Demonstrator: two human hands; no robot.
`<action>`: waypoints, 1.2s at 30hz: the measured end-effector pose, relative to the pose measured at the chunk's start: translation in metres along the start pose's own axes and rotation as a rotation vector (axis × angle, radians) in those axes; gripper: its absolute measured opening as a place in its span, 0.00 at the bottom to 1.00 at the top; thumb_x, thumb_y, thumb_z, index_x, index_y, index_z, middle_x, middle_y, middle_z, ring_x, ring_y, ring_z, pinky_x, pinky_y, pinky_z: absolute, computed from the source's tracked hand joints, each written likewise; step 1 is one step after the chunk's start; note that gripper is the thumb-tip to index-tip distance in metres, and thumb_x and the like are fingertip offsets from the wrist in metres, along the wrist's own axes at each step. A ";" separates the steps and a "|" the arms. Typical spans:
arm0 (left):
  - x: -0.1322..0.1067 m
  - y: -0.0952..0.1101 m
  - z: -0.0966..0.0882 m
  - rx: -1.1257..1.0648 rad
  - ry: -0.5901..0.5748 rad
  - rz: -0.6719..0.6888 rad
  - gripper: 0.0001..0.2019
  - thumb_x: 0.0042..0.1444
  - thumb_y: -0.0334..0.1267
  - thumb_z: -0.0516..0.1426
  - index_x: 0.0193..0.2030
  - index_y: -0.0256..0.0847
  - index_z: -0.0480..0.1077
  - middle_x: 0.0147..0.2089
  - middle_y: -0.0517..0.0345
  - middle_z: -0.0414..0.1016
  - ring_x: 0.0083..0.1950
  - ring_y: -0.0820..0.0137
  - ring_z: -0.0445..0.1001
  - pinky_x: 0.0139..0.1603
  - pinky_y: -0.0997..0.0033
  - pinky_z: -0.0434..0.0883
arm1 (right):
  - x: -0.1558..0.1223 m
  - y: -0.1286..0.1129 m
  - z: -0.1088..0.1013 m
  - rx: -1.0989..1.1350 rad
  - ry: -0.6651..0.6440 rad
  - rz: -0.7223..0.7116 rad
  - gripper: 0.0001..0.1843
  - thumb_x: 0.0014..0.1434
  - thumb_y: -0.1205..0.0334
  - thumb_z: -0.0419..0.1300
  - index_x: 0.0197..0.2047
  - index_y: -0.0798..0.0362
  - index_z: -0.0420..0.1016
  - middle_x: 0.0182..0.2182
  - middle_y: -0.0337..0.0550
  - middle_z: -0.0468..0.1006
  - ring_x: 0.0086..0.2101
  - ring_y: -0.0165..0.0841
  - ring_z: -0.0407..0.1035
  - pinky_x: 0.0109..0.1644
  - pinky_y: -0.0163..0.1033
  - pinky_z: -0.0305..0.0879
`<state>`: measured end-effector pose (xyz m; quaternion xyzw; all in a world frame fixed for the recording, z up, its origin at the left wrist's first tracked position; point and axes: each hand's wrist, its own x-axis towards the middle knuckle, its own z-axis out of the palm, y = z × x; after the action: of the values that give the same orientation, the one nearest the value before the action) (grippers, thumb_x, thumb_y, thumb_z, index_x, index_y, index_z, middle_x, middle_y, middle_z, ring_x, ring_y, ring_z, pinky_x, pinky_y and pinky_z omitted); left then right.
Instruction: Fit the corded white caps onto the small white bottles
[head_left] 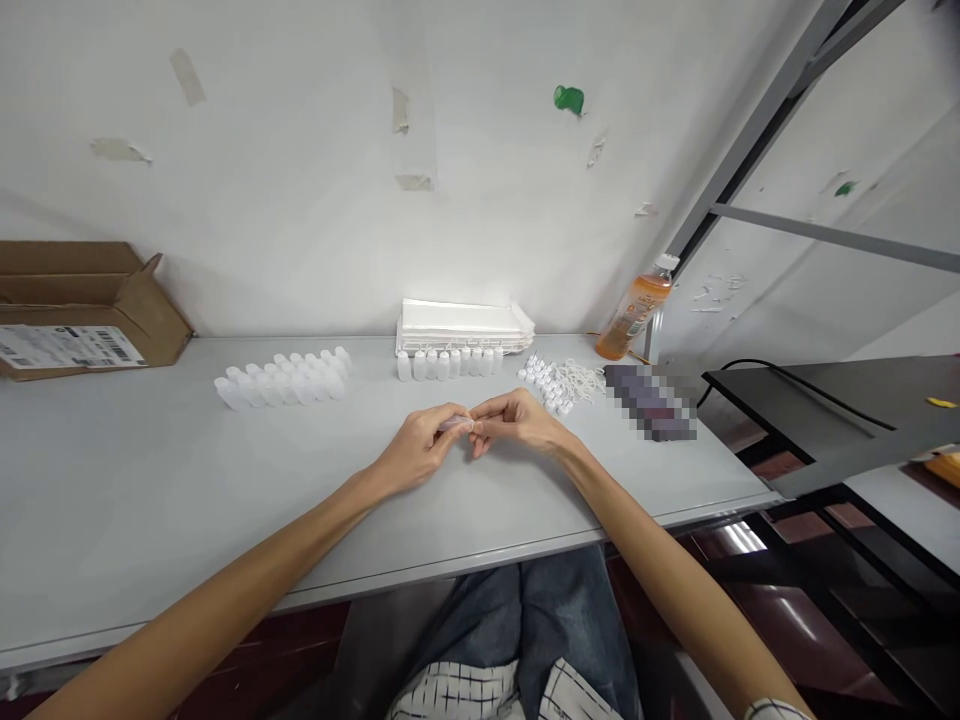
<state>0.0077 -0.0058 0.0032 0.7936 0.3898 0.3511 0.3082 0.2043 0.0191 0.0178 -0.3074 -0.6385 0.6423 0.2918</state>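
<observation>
Plastic bottles (281, 378) in rows on the table (150, 450), a cardboard box (90, 300) to their left.

Your camera sits on your head, facing forward and down: over your hands (465, 425), across the white table (127, 480) to the wall (300, 150) behind it (your jeans (525, 610) show below the table's near edge) — hands close, near mid-frame.
</observation>
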 end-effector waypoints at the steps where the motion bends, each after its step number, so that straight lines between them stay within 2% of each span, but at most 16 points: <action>1: 0.000 -0.001 0.000 0.023 0.010 0.026 0.15 0.64 0.44 0.48 0.44 0.37 0.70 0.36 0.56 0.76 0.31 0.72 0.70 0.29 0.75 0.64 | 0.000 0.000 0.000 0.005 0.007 -0.008 0.24 0.47 0.51 0.69 0.41 0.62 0.80 0.27 0.48 0.80 0.28 0.36 0.77 0.36 0.41 0.74; 7: -0.002 -0.008 0.001 0.149 0.015 0.188 0.13 0.66 0.38 0.46 0.50 0.39 0.67 0.40 0.54 0.73 0.35 0.71 0.71 0.37 0.72 0.67 | 0.000 0.001 0.000 0.024 0.013 -0.066 0.24 0.49 0.52 0.69 0.44 0.61 0.80 0.30 0.49 0.81 0.30 0.36 0.76 0.40 0.44 0.74; 11: -0.002 -0.009 0.001 0.188 0.031 0.228 0.13 0.66 0.37 0.45 0.53 0.39 0.65 0.39 0.53 0.72 0.37 0.70 0.71 0.39 0.71 0.67 | -0.001 0.001 0.000 0.031 0.021 -0.088 0.24 0.51 0.51 0.67 0.46 0.60 0.79 0.31 0.49 0.81 0.32 0.37 0.77 0.42 0.45 0.74; 18: 0.000 -0.009 0.004 0.129 0.053 0.174 0.12 0.67 0.39 0.45 0.48 0.40 0.67 0.42 0.54 0.73 0.39 0.70 0.72 0.41 0.71 0.68 | -0.002 -0.004 -0.003 -0.036 0.024 -0.104 0.23 0.54 0.51 0.65 0.47 0.58 0.79 0.32 0.48 0.81 0.33 0.37 0.77 0.43 0.46 0.74; 25: 0.002 -0.010 0.001 0.108 -0.017 0.133 0.13 0.66 0.41 0.45 0.47 0.40 0.68 0.43 0.53 0.75 0.42 0.68 0.73 0.43 0.69 0.69 | 0.000 -0.003 0.000 -0.133 0.008 -0.069 0.24 0.52 0.48 0.65 0.43 0.60 0.80 0.31 0.48 0.80 0.30 0.35 0.76 0.39 0.42 0.74; 31: 0.001 -0.010 0.002 0.133 0.001 0.125 0.13 0.66 0.41 0.46 0.47 0.39 0.68 0.42 0.53 0.75 0.40 0.68 0.73 0.42 0.70 0.68 | 0.001 0.000 -0.002 -0.088 -0.008 -0.049 0.24 0.50 0.48 0.67 0.43 0.60 0.80 0.32 0.48 0.81 0.29 0.35 0.76 0.38 0.41 0.74; 36: -0.001 -0.012 0.002 0.176 -0.014 0.184 0.13 0.67 0.39 0.45 0.49 0.39 0.66 0.42 0.52 0.74 0.41 0.68 0.73 0.43 0.69 0.68 | 0.000 0.003 -0.004 -0.037 -0.025 -0.058 0.26 0.50 0.48 0.67 0.46 0.61 0.79 0.32 0.50 0.81 0.31 0.36 0.77 0.40 0.44 0.75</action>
<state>0.0038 -0.0013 -0.0074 0.8524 0.3426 0.3367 0.2067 0.2073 0.0218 0.0151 -0.2862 -0.6627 0.6252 0.2968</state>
